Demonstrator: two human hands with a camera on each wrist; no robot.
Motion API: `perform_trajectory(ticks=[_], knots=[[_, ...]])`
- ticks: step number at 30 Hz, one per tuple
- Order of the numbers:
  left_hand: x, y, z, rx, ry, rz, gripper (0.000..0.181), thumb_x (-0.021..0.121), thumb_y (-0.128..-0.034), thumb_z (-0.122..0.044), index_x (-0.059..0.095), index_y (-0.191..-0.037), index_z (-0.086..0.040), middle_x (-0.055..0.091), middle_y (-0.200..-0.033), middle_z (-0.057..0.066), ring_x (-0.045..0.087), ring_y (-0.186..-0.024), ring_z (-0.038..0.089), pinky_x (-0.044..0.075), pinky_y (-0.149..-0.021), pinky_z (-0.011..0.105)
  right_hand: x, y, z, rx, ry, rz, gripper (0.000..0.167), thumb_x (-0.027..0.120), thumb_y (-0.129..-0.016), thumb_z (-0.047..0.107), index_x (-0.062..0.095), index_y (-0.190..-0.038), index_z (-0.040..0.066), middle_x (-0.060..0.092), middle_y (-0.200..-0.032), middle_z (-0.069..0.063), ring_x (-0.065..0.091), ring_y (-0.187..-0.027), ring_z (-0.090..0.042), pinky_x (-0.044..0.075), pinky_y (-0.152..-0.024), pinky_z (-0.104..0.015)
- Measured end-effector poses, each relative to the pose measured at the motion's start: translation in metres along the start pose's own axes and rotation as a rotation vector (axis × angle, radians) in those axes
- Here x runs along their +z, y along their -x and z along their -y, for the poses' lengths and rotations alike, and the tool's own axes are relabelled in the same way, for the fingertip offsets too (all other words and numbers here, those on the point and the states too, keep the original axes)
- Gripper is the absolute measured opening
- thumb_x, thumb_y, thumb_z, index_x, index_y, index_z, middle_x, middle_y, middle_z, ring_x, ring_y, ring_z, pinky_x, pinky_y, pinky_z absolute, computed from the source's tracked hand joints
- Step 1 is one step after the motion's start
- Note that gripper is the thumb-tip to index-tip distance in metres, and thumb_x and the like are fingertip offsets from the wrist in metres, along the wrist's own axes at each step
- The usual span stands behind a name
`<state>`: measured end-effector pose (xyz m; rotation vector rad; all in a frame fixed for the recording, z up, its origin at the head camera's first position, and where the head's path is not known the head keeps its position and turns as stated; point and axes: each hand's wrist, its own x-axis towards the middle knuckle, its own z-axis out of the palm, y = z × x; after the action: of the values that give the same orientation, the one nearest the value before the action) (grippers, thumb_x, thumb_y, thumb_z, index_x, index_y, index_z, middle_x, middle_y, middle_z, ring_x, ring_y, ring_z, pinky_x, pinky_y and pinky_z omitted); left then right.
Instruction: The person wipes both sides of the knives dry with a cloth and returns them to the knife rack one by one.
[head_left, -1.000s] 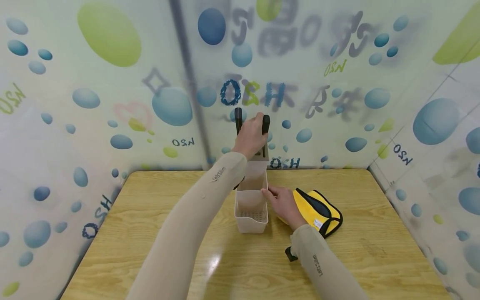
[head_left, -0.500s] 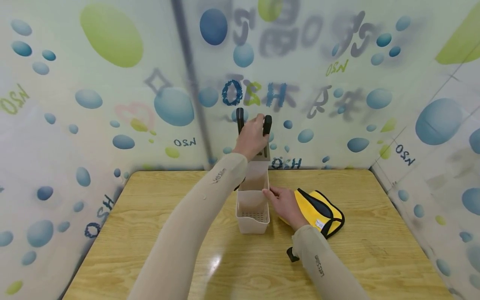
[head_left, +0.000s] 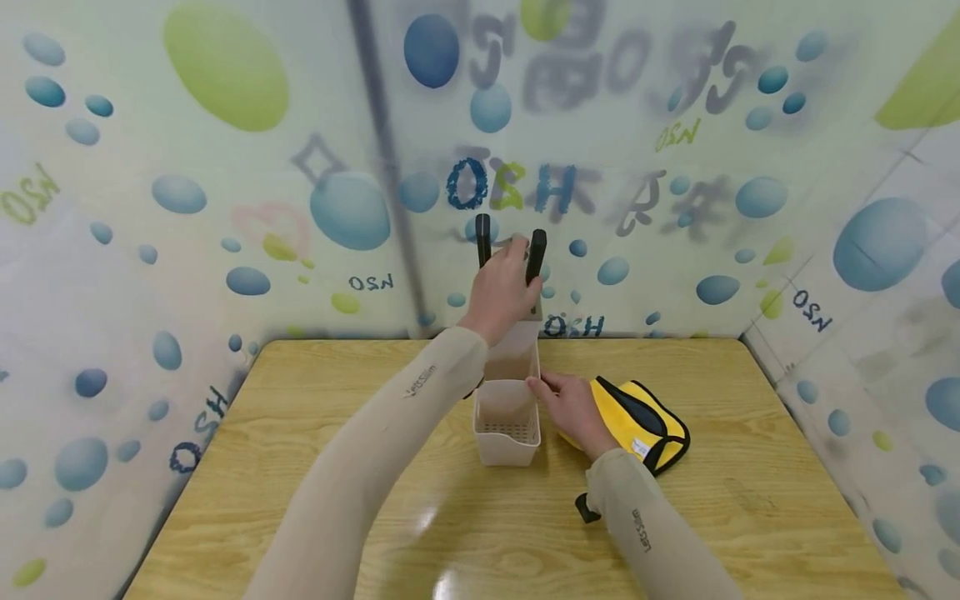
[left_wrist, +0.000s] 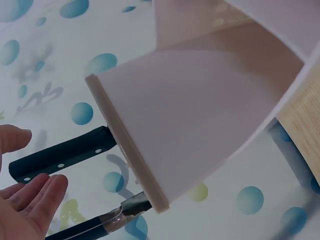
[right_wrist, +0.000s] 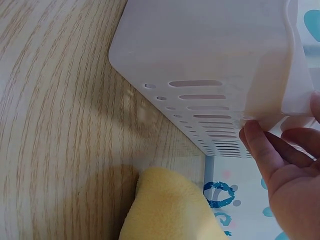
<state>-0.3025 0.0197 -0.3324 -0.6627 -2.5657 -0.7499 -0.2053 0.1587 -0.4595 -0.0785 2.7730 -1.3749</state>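
Note:
A pale pink knife holder [head_left: 507, 451] stands on the table, with a low front compartment and a taller back. Two black handles rise from its slotted top strip [left_wrist: 131, 145]. My left hand [head_left: 501, 287] is at the right-hand handle [head_left: 536, 250]. In the left wrist view, that riveted knife handle [left_wrist: 62, 155] lies between the spread thumb and the loose fingers, which do not close round it. Beside it is the second black handle [left_wrist: 82, 230]. My right hand [head_left: 573, 408] pinches the holder's right side wall near the divider; part of its grip is hidden.
A yellow cloth item with black trim [head_left: 637, 421] lies right of the holder, beside my right hand. The wooden table [head_left: 315, 433] meets a wall [head_left: 247, 208] patterned with blue and green drops behind the holder.
My left hand has drawn slightly down and its thumb has spread from the fingers, showing more of the right-hand handle. The right hand and the holder stay in place.

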Motion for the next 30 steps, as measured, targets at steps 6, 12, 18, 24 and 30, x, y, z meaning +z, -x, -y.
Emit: perform_trajectory(ticks=[6, 12, 18, 24, 30], knots=[[-0.007, 0.018, 0.000, 0.056, -0.012, 0.001, 0.050, 0.069, -0.1008, -0.023, 0.052, -0.142, -0.001, 0.068, -0.124, 0.016, 0.069, -0.104, 0.029, 0.060, -0.084, 0.040, 0.001, -0.002, -0.002, -0.021, 0.009, -0.008, 0.047, 0.056, -0.108, 0.034, 0.059, -0.144, 0.005, 0.063, -0.140, -0.016, 0.062, -0.128, -0.033, 0.052, -0.103, -0.051], [-0.012, 0.038, 0.005, 0.103, -0.052, -0.037, 0.049, 0.070, -0.1004, -0.026, 0.055, -0.140, 0.001, 0.065, -0.133, 0.020, 0.068, -0.111, 0.033, 0.060, -0.086, 0.043, 0.003, -0.002, -0.004, -0.007, -0.002, -0.015, 0.046, 0.057, -0.108, 0.033, 0.059, -0.144, 0.004, 0.062, -0.141, -0.016, 0.063, -0.127, -0.034, 0.052, -0.102, -0.051], [-0.017, 0.059, 0.018, 0.134, -0.084, -0.102, 0.047, 0.069, -0.1003, -0.025, 0.058, -0.140, -0.002, 0.065, -0.132, 0.020, 0.068, -0.110, 0.033, 0.062, -0.077, 0.043, 0.004, -0.002, -0.003, -0.014, -0.002, -0.027, 0.047, 0.056, -0.108, 0.034, 0.058, -0.144, 0.003, 0.062, -0.141, -0.018, 0.063, -0.126, -0.035, 0.052, -0.102, -0.051], [-0.023, 0.082, 0.039, 0.158, -0.108, -0.172, 0.040, 0.074, -0.0966, -0.022, 0.064, -0.129, -0.002, 0.068, -0.126, 0.017, 0.066, -0.114, 0.033, 0.062, -0.075, 0.047, 0.006, -0.001, -0.003, -0.018, 0.000, -0.036, 0.047, 0.056, -0.108, 0.034, 0.057, -0.145, 0.004, 0.061, -0.141, -0.017, 0.062, -0.127, -0.035, 0.052, -0.102, -0.051], [-0.027, 0.107, 0.066, 0.167, -0.119, -0.205, 0.043, 0.073, -0.0965, -0.021, 0.063, -0.131, 0.001, 0.068, -0.126, 0.020, 0.066, -0.115, 0.035, 0.060, -0.085, 0.049, 0.007, 0.001, -0.003, -0.010, -0.001, -0.038, 0.047, 0.055, -0.108, 0.033, 0.056, -0.146, 0.005, 0.061, -0.142, -0.017, 0.061, -0.129, -0.036, 0.051, -0.103, -0.052]])
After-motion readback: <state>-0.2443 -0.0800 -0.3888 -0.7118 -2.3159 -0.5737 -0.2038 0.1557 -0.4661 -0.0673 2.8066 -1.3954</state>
